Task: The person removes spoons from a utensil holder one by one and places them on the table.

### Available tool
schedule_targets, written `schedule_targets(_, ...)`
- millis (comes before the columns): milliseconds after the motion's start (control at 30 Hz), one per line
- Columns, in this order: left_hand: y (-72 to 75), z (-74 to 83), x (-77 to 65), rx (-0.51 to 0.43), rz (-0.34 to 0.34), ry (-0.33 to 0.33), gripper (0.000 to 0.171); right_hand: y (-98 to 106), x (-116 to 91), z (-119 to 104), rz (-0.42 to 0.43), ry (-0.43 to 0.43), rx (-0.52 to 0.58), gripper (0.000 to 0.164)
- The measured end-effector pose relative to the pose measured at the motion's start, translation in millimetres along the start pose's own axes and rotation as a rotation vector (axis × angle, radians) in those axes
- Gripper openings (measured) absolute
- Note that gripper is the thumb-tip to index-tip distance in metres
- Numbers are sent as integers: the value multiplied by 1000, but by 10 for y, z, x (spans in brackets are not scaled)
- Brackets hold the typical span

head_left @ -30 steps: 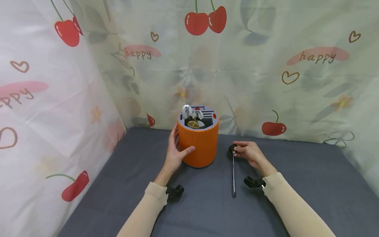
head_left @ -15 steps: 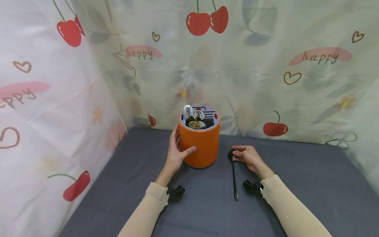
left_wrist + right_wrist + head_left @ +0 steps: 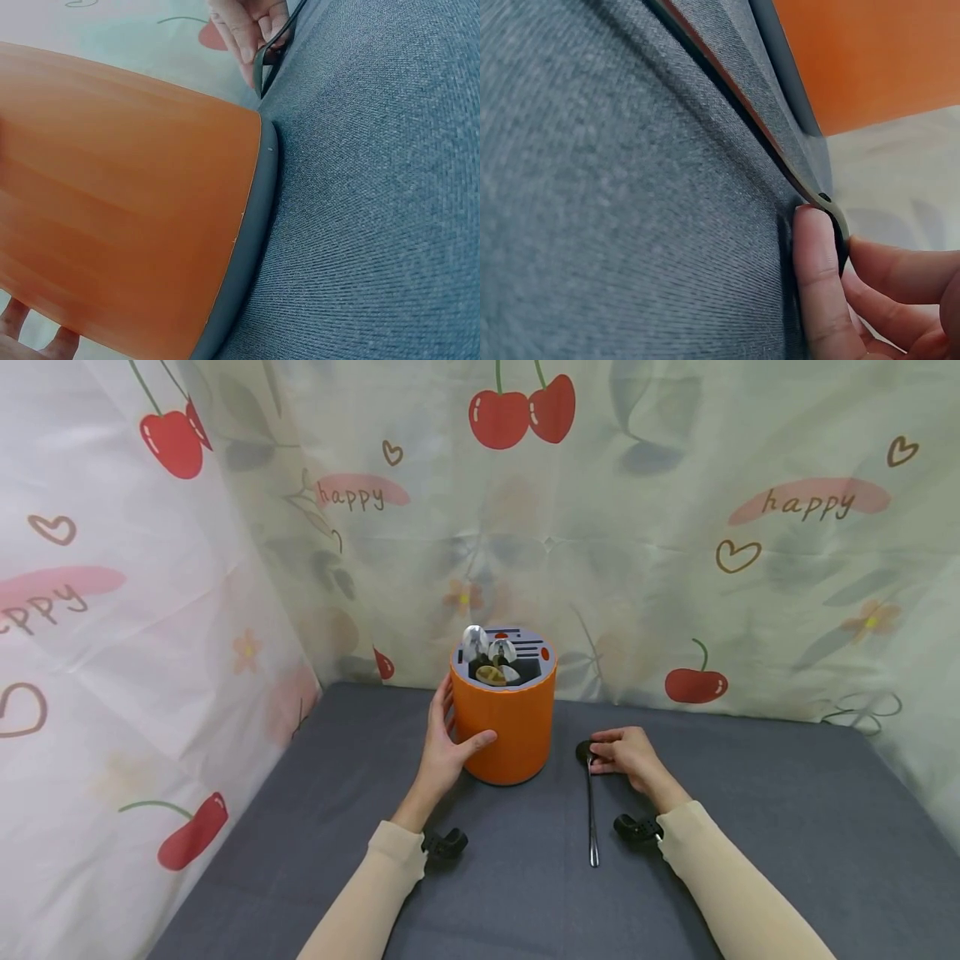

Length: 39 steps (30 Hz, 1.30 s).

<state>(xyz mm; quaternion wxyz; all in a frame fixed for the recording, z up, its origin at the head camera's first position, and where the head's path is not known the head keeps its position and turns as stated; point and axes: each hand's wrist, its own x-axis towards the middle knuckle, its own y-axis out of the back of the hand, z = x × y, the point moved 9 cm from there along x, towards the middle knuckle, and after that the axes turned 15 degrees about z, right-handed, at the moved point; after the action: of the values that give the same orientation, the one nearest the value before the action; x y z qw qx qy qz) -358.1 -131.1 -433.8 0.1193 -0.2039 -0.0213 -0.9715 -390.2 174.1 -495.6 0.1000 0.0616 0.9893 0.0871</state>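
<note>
My left hand (image 3: 441, 752) grips the side of an orange cylindrical cutlery holder (image 3: 504, 735), thumb in front and fingers round the far left side. Several spoons (image 3: 491, 653) stand bowl-up in the dark opening of its grey top. To the right of the holder, my right hand (image 3: 628, 755) pinches a long-handled spoon (image 3: 591, 810) by its bowl. The handle points back toward me, close over the cloth. In the right wrist view the thumb and fingers (image 3: 817, 247) close on the dark bowl from both sides, with the thin handle (image 3: 735, 94) rising away at a slant.
Dark grey cloth (image 3: 495, 893) covers the table. Behind it hangs a pale curtain (image 3: 600, 527) printed with cherries and hearts, and another panel (image 3: 135, 652) borders the left side. Black wrist cameras (image 3: 637, 828) sit at both cuffs.
My right hand has shifted slightly toward me and to the left, bringing the spoon along. The left hand and the cutlery holder have stayed in place.
</note>
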Motion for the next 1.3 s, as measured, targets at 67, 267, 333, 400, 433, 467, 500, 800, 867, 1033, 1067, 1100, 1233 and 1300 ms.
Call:
schedule_targets(67,-2,2,0,0,0,-2,103,9,3,13,8,0,-5,42)
schedule_targets(267,-7,16,-3,-7,-4,-8,102,26,-13,16,30,10,-13,42)
schedule_targets(333,-6,14,-2,-6,-4,-5,101,30,-21,9,43,13,-27,41)
schedule_targets(400,-4,9,-1,-4,-3,-1,100,36,-34,-1,57,21,-49,41)
schedule_targets(433,-5,12,-1,-5,-4,-5,100,36,-39,-6,61,26,-60,41)
schedule_targets(467,-4,11,-1,-5,-4,-4,100,39,-42,-11,70,31,-70,40)
schedule_targets(500,-3,13,-1,-7,-4,-6,100,39,-43,-13,75,35,-78,40)
schedule_targets(800,4,17,-3,-3,-1,-12,100,45,-40,-6,94,49,-112,37)
schedule_targets(867,3,18,-4,-5,-2,-14,100,56,-48,-31,101,68,-140,36)
schedule_targets(1033,-1,5,-10,-3,-1,-6,99,117,-78,-162,124,152,-202,34)
schedule_targets(1067,-2,5,-11,-3,-1,-5,99,132,-84,-197,127,166,-208,35)
schedule_targets(1100,-2,3,-11,-3,0,-4,100,149,-87,-231,131,174,-209,35)
schedule_targets(1233,-2,5,-3,-10,0,-10,102,204,-116,-398,137,218,-226,36)
schedule_targets(1300,-1,5,3,-11,2,-10,102,220,-148,-485,130,239,-229,37)
